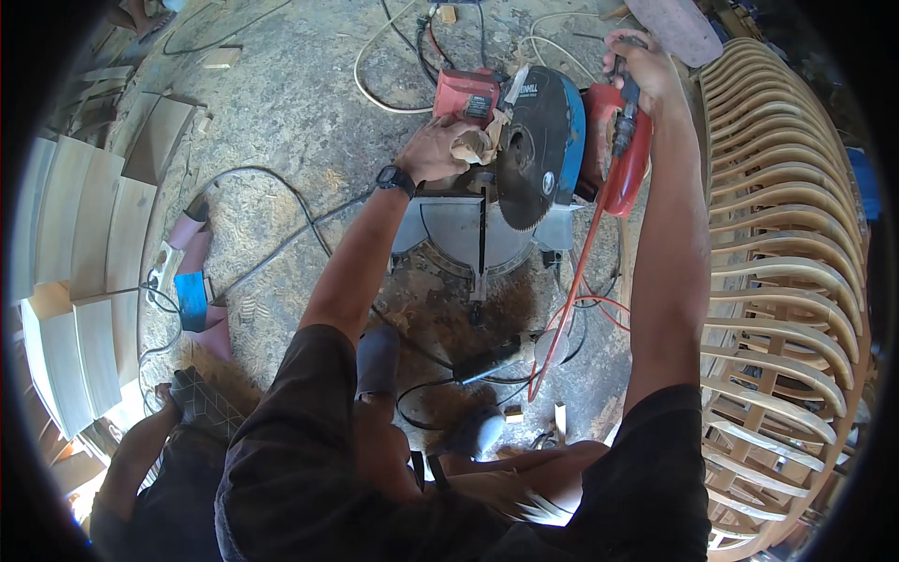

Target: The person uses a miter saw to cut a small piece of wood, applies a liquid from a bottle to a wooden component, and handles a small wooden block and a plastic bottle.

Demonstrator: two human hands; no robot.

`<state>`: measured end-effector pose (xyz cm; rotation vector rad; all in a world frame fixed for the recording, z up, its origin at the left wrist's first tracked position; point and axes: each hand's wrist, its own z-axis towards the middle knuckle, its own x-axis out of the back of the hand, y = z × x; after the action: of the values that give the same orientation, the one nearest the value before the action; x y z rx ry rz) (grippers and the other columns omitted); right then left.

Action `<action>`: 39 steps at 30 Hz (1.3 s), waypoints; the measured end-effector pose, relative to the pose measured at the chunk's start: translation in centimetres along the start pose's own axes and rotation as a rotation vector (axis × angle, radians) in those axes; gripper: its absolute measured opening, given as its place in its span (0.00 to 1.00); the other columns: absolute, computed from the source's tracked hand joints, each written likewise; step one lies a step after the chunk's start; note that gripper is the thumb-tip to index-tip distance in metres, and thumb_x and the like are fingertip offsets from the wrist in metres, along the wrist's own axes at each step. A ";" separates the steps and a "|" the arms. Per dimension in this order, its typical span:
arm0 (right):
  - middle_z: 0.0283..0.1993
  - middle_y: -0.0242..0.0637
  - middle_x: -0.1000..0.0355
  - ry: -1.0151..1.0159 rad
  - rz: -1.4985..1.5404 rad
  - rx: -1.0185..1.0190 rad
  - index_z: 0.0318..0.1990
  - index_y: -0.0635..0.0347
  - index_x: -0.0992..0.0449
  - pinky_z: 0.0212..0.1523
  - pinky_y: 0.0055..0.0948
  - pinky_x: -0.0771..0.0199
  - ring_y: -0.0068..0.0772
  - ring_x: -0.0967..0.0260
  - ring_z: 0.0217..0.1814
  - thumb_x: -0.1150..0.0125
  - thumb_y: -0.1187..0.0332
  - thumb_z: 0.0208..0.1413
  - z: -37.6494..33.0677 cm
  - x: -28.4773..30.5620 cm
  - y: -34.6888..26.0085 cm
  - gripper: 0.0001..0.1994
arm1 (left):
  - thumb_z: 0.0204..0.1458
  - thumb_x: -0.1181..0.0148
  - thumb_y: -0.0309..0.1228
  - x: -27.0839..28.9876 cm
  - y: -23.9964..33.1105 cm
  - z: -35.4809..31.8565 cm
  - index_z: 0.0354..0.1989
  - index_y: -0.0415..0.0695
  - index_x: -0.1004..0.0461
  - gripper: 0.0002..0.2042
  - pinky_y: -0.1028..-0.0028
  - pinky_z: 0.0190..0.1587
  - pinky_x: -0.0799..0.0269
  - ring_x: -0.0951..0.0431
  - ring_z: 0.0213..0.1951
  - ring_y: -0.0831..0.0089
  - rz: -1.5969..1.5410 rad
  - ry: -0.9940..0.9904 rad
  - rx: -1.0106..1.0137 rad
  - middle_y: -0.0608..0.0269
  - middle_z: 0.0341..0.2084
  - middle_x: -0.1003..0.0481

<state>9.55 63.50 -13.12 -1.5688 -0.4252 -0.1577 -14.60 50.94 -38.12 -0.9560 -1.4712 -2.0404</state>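
Note:
A miter saw (541, 150) with a black and blue guard, a toothed blade and red housing stands on the floor before me. My left hand (440, 150), a watch on its wrist, is at the saw's left side, closed around a crumpled beige piece (471, 146). I cannot tell whether that piece is paper or cloth, or whether it is fixed to the saw. Above the red housing on the right, my right hand (646, 73) grips an air blow gun (626, 98). A red hose (582, 258) runs down from its metal coupling. The saw's grey base (449, 225) carries a dark central slot.
Curved wooden slats (782, 272) form a long rack on the right. Boards (80, 215) are stacked at left. Another person's arm (140, 450) shows at lower left. Cables (290, 192) and sawdust lie across the floor; a corded black tool (487, 361) lies near my feet.

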 end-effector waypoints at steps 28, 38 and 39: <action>0.19 0.41 0.29 0.263 0.278 0.297 0.28 0.63 0.26 0.12 0.30 0.36 0.32 0.32 0.16 0.54 0.82 0.49 9.2 -0.8 2.1 0.09 | 0.49 0.33 0.37 2.3 -1.2 -2.0 0.41 0.40 0.24 0.16 0.72 0.38 0.26 0.22 0.33 0.76 -0.802 0.273 0.219 0.64 0.34 0.21; 0.19 0.39 0.29 0.295 0.254 0.310 0.31 0.60 0.24 0.12 0.30 0.38 0.32 0.34 0.15 0.53 0.79 0.51 9.7 -1.1 1.4 0.09 | 0.43 0.29 0.41 3.4 -4.1 -7.2 0.43 0.40 0.25 0.22 0.67 0.38 0.24 0.18 0.35 0.64 -0.100 0.437 0.321 0.51 0.34 0.20; 0.20 0.39 0.29 0.296 0.271 0.303 0.32 0.60 0.24 0.11 0.31 0.39 0.32 0.34 0.15 0.52 0.78 0.51 9.4 -0.9 1.3 0.08 | 0.43 0.29 0.41 4.1 -5.8 -8.4 0.42 0.39 0.25 0.22 0.67 0.38 0.24 0.18 0.35 0.64 -0.030 0.477 0.389 0.51 0.34 0.20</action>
<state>7.63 72.65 -15.15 -1.2647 -0.0008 -0.1077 -23.67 45.16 -40.38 -0.2686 -1.5274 -1.7430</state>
